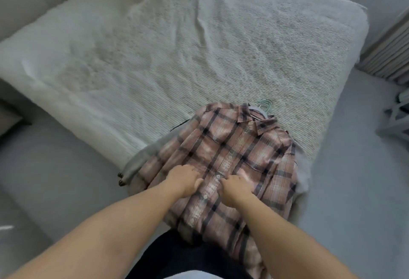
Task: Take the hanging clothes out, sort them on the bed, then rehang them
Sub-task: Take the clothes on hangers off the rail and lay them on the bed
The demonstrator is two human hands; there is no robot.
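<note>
Both forearms reach out: our left hand (pixel 182 176) and right hand (pixel 233 186), close together, pinch the plaid shirt (pixel 230 159) lying on the bed (pixel 177 57) corner, a sorting step, we judge; next, free the hangers (pixel 265 105) beyond our fingertips, grey garment (pixel 135 163) beneath.

Pink plaid shirt (pixel 232 157) flat, buttoned, on bed (pixel 199 46) corner; hangers (pixel 266 105) at collar
</note>
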